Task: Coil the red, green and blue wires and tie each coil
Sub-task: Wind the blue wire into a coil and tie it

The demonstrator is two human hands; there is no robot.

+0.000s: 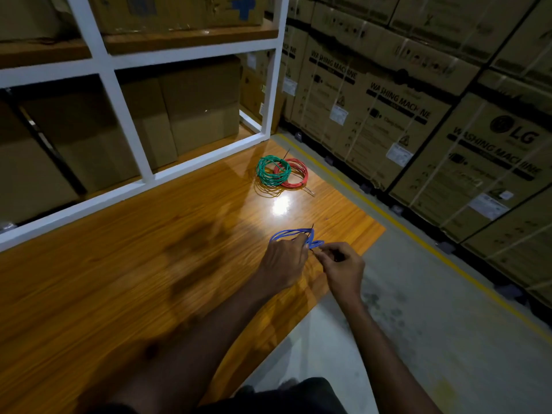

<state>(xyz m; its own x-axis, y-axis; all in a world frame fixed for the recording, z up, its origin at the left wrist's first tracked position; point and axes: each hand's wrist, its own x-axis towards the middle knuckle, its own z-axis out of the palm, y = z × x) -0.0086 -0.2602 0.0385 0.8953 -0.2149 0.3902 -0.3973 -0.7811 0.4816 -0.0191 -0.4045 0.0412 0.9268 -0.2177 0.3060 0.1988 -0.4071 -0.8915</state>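
A blue wire coil (291, 234) is held just above the wooden table (149, 264) near its right edge. My left hand (283, 261) grips the coil's near side. My right hand (343, 267) pinches a thin black tie at the coil, and the tie's tip sticks up behind the blue loops. A green wire coil (268, 171) lies farther back on the table, overlapping a red wire coil (298, 177). A black tie sticks up where these two meet.
A white shelf frame (125, 115) holding cardboard boxes borders the table at left and back. Stacked washing-machine cartons (418, 115) line the right side beyond a yellow floor line (388, 216). Grey concrete floor (418, 309) lies right of the table.
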